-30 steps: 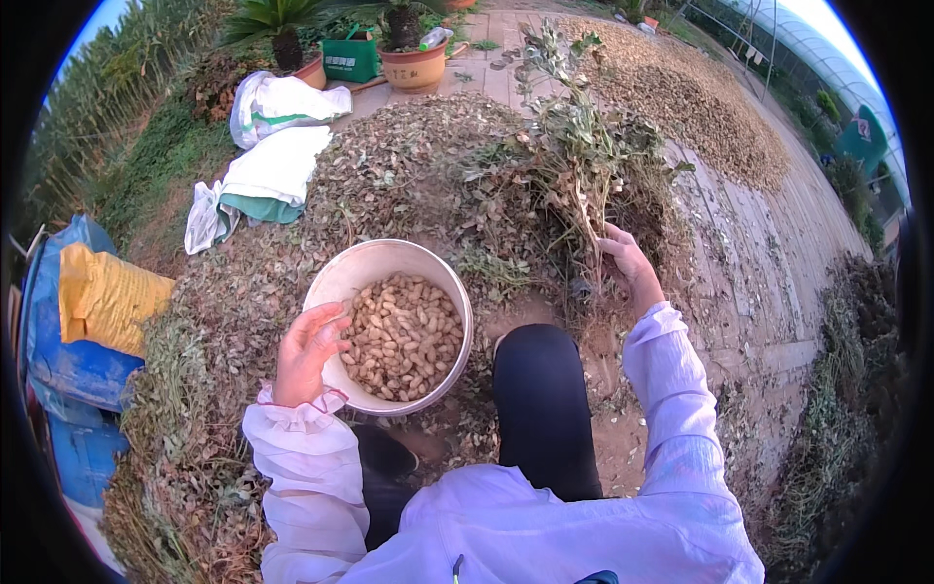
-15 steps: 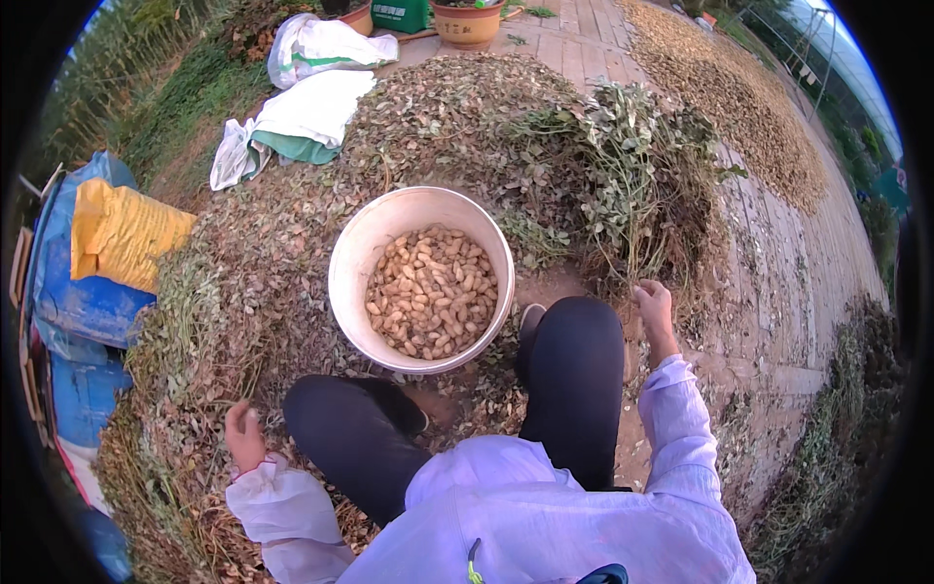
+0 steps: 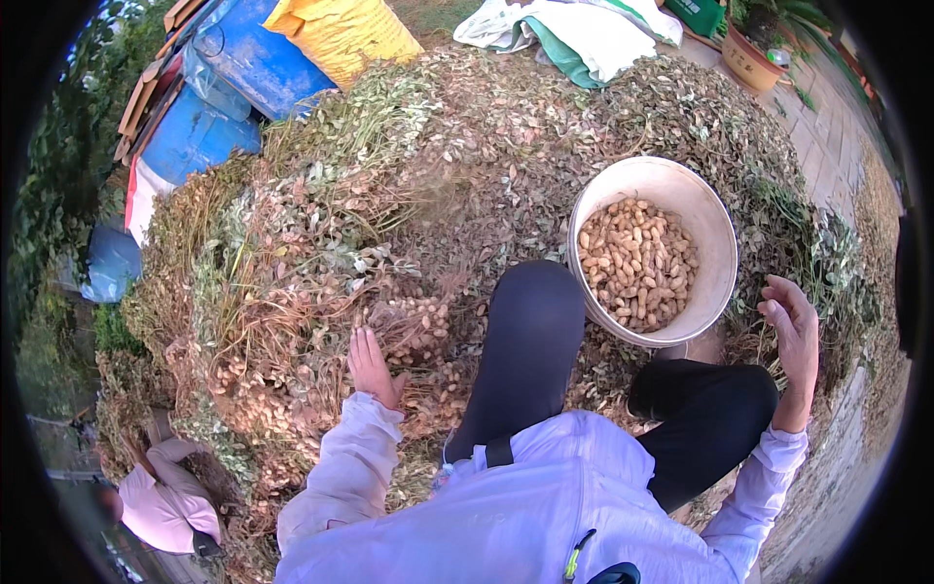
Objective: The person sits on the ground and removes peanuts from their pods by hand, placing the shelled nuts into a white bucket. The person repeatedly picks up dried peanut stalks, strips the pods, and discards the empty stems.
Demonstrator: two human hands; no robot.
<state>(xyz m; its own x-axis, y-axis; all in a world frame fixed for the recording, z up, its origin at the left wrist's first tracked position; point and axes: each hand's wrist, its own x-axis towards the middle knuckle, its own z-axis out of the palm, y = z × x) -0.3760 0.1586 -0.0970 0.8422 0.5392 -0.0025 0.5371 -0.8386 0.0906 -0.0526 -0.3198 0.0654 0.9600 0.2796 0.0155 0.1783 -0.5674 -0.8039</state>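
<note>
My left hand [image 3: 373, 367] is open, its fingers stretched out flat over the pile of dried peanut plants. Just beyond its fingertips lies a clump of roots with peanuts [image 3: 416, 324] on them, and to its left more peanut clusters [image 3: 268, 404] show among the stalks. Nothing shows in that hand. On the other side, my right hand [image 3: 793, 316] hovers beside the plants with its fingers loosely bent and apart, holding nothing that I can see. Between my right knee and the plants stands a white bucket [image 3: 708, 200], partly filled with loose unshelled peanuts [image 3: 642, 265].
Beyond the pile are blue barrels [image 3: 199, 136], a yellow sack [image 3: 341, 39] and white and green sacks [image 3: 593, 44]. A potted plant's brown pot [image 3: 749, 63] stands at the far right. Another person in pink [image 3: 170, 501] bends at lower left.
My view has swung left, so the bucket sits farther right in it. My left hand has come forward over the peanut clusters and its fingers have straightened. The right hand's fingers have loosened.
</note>
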